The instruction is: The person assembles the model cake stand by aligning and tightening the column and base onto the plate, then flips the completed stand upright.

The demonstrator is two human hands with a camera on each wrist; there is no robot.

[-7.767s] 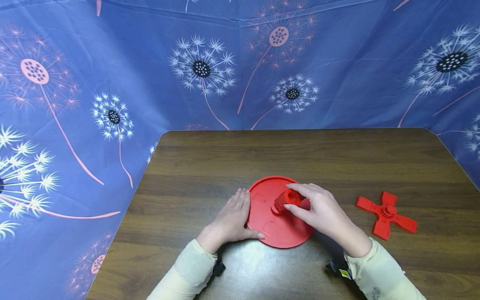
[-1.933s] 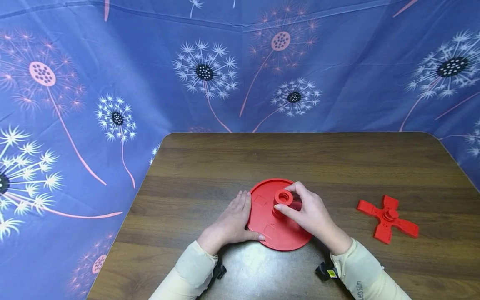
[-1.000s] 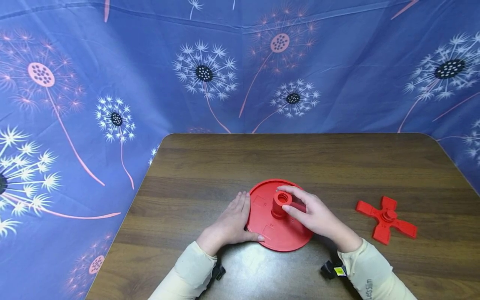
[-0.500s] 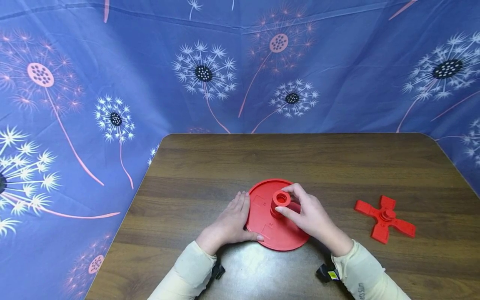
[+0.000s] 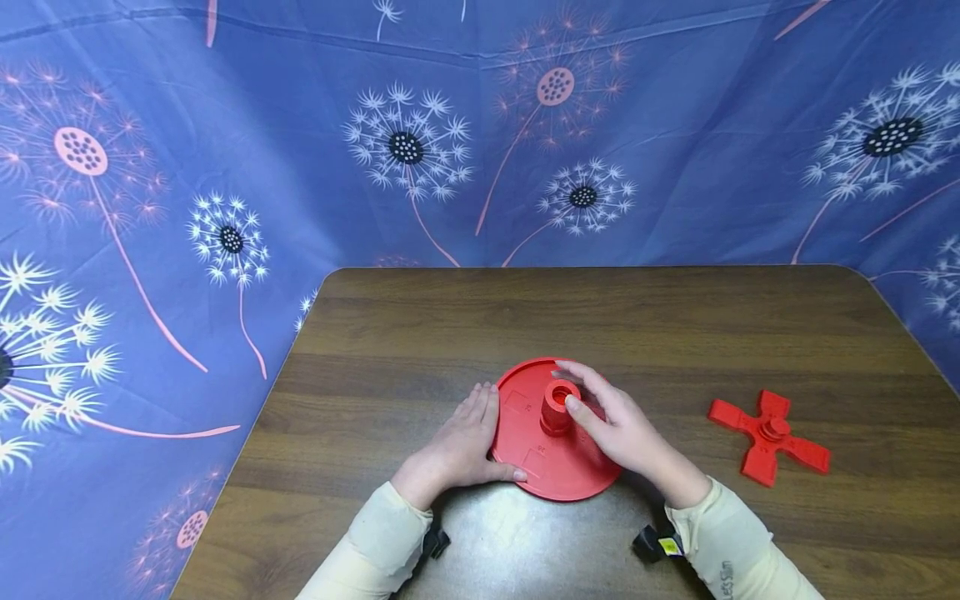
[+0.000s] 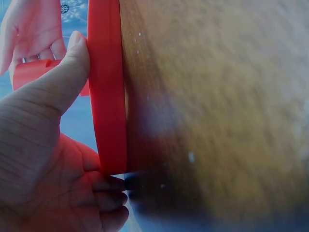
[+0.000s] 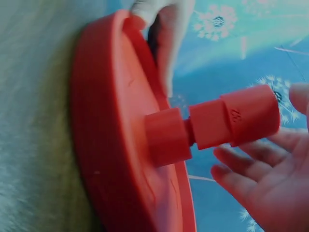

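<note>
A round red plastic base (image 5: 573,467) with a raised rim lies on the table. From its centre rises a short red post (image 7: 166,137). A stepped, hollow red cylinder (image 7: 251,116) with a number on its side stands on that post, a narrow neck showing between them. My left hand (image 5: 457,442) holds the base at its left edge, thumb (image 6: 79,48) over the rim. My right hand (image 5: 626,429) is spread around the cylinder's right side; in the right wrist view its thumb (image 7: 299,99) stands apart from the cylinder, the fingers loosely bent below it.
A red four-armed cross piece (image 5: 774,432) with a raised centre lies on the wooden table (image 5: 420,317) to the right. A blue cloth (image 5: 285,100) with dandelion prints hangs behind the table and down its left side.
Since half a second ago my right fingers have loosened and spread from the cylinder. Earlier the cylinder was tilted in my right grip; now it stands nearly upright. My left hand has kept its place.
</note>
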